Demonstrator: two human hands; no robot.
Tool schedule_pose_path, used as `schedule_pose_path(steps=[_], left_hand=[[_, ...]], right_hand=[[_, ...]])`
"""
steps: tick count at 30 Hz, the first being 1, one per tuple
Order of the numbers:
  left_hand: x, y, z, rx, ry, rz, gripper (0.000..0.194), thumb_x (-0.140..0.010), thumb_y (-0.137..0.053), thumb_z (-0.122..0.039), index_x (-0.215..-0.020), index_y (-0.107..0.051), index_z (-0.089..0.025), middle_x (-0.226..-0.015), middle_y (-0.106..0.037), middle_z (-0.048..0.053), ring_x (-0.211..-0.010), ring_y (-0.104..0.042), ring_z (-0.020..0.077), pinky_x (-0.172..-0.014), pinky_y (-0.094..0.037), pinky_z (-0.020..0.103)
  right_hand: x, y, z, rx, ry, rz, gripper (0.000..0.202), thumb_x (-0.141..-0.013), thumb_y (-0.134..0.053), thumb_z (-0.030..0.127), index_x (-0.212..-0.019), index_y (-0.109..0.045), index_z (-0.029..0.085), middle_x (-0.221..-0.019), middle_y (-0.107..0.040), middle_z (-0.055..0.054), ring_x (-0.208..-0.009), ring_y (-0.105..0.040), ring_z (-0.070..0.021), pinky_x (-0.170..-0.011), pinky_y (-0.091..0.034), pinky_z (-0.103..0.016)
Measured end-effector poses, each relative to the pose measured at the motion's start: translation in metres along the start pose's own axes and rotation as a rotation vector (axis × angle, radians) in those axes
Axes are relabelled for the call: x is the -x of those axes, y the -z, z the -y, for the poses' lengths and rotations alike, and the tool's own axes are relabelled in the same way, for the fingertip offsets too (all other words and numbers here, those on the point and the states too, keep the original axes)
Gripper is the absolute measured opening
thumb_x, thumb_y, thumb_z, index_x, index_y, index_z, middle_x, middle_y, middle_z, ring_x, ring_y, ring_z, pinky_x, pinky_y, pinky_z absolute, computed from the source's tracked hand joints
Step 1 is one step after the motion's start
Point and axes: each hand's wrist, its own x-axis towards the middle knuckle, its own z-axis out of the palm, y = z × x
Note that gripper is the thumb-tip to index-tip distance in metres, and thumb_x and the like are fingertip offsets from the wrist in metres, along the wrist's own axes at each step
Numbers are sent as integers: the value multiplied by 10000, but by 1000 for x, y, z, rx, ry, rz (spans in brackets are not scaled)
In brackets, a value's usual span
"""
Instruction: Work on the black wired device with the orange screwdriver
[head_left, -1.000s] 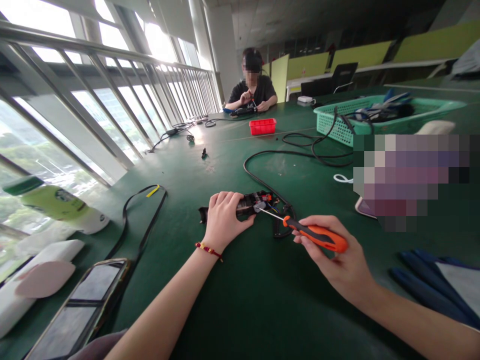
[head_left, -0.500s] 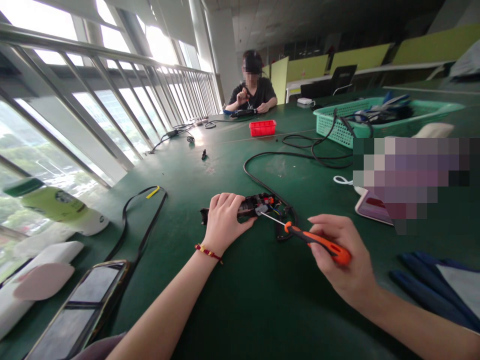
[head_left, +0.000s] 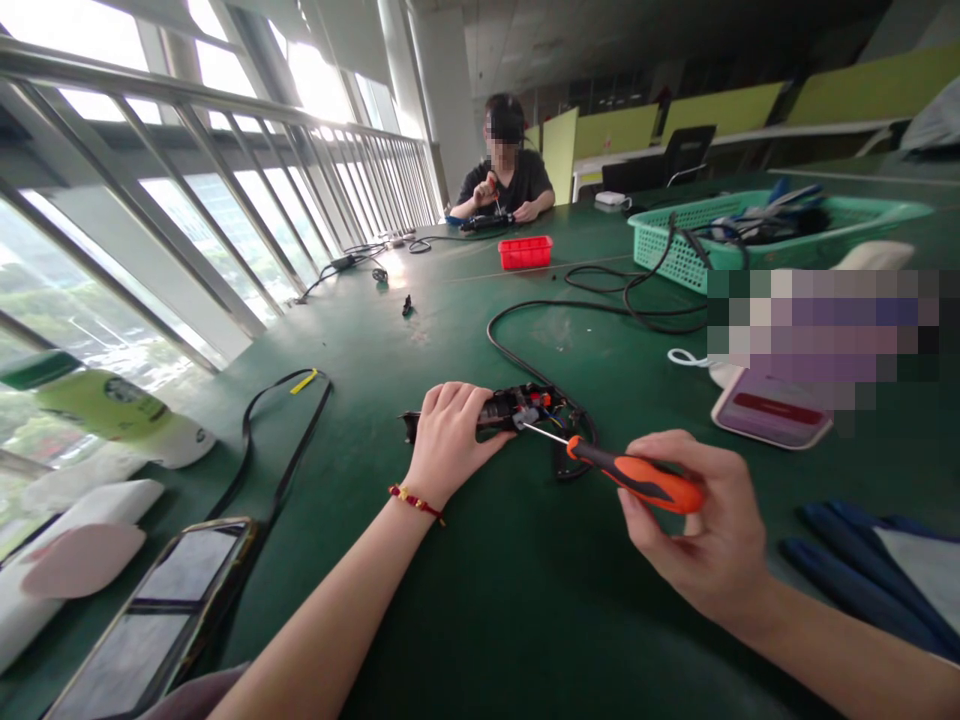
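Note:
My left hand (head_left: 448,435) is closed over a black corded device (head_left: 510,407) lying on the green table, its inner parts and coloured wires exposed at the right end. My fingers hide much of its left part. In my right hand (head_left: 701,520) is an orange and black screwdriver (head_left: 637,480), gripped by the handle between thumb and fingers. Its shaft points left, and the tip meets a grey piece (head_left: 525,417) on the device, close to my left thumb. A black cable (head_left: 491,330) runs from the device towards the back right.
A red tray (head_left: 525,252) and a green basket (head_left: 667,250) of tools stand further back. Left are a phone (head_left: 161,610), a strap (head_left: 296,450) and a bottle (head_left: 112,405); right, another phone (head_left: 772,405) and blue gloves (head_left: 862,560). Across the table a person (head_left: 506,170) works on a similar device.
My right hand has shifted slightly right and loosened its fingers on the screwdriver handle, which has turned a little. The tip stays at the grey piece. My left hand is nearly unchanged.

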Motion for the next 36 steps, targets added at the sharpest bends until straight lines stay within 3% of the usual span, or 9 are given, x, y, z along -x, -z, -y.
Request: schedule_pose_path(steps=[5,10,15,21,25,29,36], left_hand=[[0,1,-1,17,15,-1,290,-775,-610,-398,-978,-540,-203,-955,-623,55,-971,-520,246,-883,-382,391],[-1,0,-2,7,16,3,277,-786,-591,-381,-980,-534,-191,-954,-621,58,-973,-520,244,-891,-382,384],[0,-1,0,9,16,7,263,-788,-575,-347,-1000,-536,-197,-974,-621,61,-992,-515,248,-898,-381,394],[0,0,-2,14,10,-6,276,-783,-578,-365,-997,-538,-196,-957,-620,57,-973,-515,242,-902,-376,393],[0,0,-3,33,23,-7,337,-777,-579,-446,-996,-536,-193,-946,-617,53,-972,-514,243,-911,-369,392],[0,0,-3,35,32,-8,340,-777,-577,-453,-989,-540,-189,-941,-615,54,-957,-518,241,-906,-368,389],[0,0,-4,29,31,-7,348,-786,-569,-462,-991,-534,-183,-943,-613,52,-953,-517,233,-896,-371,382]], right_hand=[[-3,0,1,83,84,114,272,-737,-603,166,-983,-507,229,-731,-598,-5,-633,-598,-169,-660,-507,-358],[-2,0,1,34,54,43,355,-729,-593,129,-1052,-479,224,-848,-595,-49,-795,-602,-207,-669,-512,-362],[-3,1,1,115,85,147,278,-751,-592,176,-1006,-497,232,-733,-604,-3,-660,-618,-178,-702,-509,-386],[-1,0,-2,61,75,29,358,-732,-590,141,-1060,-483,236,-814,-596,-36,-792,-604,-215,-689,-497,-377],[-5,3,1,138,110,169,221,-794,-541,179,-1002,-491,235,-717,-597,0,-605,-577,-161,-702,-469,-383],[-6,4,3,105,74,213,212,-836,-461,209,-1048,-480,217,-696,-576,-5,-594,-577,-163,-689,-471,-380],[0,0,-4,-4,100,41,436,-727,-564,101,-1133,-458,222,-909,-563,-63,-814,-584,-215,-684,-494,-377]])
